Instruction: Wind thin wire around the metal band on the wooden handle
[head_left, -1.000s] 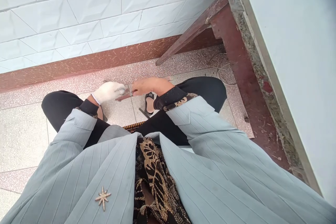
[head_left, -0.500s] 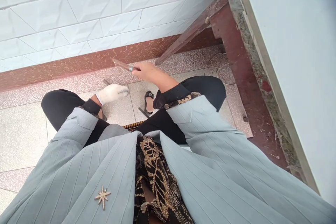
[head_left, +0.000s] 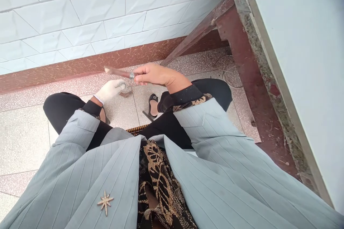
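**A:** What are the fingers doing?

**B:** The right hand (head_left: 157, 75), bare, has its fingers curled and clenched around the handle end of a slim brown tool (head_left: 118, 73), perhaps a knife or file; it is slightly blurred. A metal ring sits where the handle meets the shaft. The shaft points left, roughly level, raised above the floor tiles (head_left: 24, 139).

**A:** And the other hand?

**B:** The left hand (head_left: 110, 90) wears a white glove. Its fingertips pinch a small brownish piece (head_left: 125, 93) that rests on or just above the floor tiles, directly below the tool's shaft. The glove looks meant to shield that hand from the tool working close by.

**A:** Where does all this sit?

**B:** Taking the floor tiles as the landmark: the person sits low over them, black-trousered knees spread to either side, one sandalled foot (head_left: 153, 102) flat on them just right of the gloved hand. A reddish skirting strip (head_left: 67, 66) borders the tiles' far edge, with a white tiled wall (head_left: 80, 3) above it. A wooden beam (head_left: 199, 30) slants down to the tiles at far right.
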{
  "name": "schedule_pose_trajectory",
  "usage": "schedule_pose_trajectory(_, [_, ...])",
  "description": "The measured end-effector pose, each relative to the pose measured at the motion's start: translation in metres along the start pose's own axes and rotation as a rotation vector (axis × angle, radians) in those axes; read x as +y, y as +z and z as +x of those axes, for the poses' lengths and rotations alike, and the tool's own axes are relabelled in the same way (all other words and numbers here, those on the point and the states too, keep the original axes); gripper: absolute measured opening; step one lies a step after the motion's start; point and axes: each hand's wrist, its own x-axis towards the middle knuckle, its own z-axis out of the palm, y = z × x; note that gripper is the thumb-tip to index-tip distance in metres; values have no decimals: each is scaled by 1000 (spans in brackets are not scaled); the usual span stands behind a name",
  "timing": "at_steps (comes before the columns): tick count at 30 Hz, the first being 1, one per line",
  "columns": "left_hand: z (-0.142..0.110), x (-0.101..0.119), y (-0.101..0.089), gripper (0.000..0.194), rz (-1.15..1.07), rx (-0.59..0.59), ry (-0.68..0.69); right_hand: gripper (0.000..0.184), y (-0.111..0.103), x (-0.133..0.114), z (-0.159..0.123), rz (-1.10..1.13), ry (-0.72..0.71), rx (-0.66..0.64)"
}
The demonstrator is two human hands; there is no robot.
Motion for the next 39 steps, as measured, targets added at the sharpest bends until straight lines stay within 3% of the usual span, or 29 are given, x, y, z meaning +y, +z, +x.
schedule_pose_trajectory(3, [1,3,6,24,-17,-99,46,18,-7,8,2,-74,125,318])
schedule_pose_trajectory(6, [-1,7,7,24,19,-158,99,19,-3,16,13,-392,282,347])
schedule_pose_trajectory(9, [-3,8,4,24,66,-168,114,17,9,17,22,-655,338,174])
schedule_pose_trajectory(11, [-3,5,0,24,71,-147,115,12,16,14,22,-694,333,-68])
schedule_pose_trajectory(13, [-2,1,-4,23,68,-95,93,13,17,9,17,-579,279,-348])
schedule_pose_trajectory(15, [-1,-4,-7,21,49,-45,56,12,11,4,10,-362,170,-489])
schedule_pose_trajectory(17, [0,-5,-6,21,14,-6,23,11,2,2,2,-169,69,-373])
schedule_pose_trajectory(19, [1,-4,-2,23,-19,7,15,14,-6,3,-1,-47,36,-78])
schedule_pose_trajectory(22, [2,2,7,24,-57,-53,38,20,-9,8,2,18,102,296])
schedule_pose_trajectory(24, [2,6,12,23,-39,-127,66,20,-4,11,10,-65,178,379])
schedule_pose_trajectory(27, [2,9,14,24,60,-191,111,16,10,15,22,-404,293,289])
schedule_pose_trajectory(30, [1,6,11,25,120,-174,140,13,24,15,29,-701,360,-11])
schedule_pose_trajectory(33, [2,-1,6,23,112,-132,129,13,28,12,25,-626,313,-434])
schedule_pose_trajectory(35, [4,-6,3,22,75,-110,91,14,21,9,18,-423,188,-579])
schedule_pose_trajectory(37, [5,-9,3,21,25,-54,21,16,9,6,10,-229,56,-471])
schedule_pose_trajectory(39, [5,-8,3,23,-24,1,-23,19,-2,5,4,-73,7,-147])
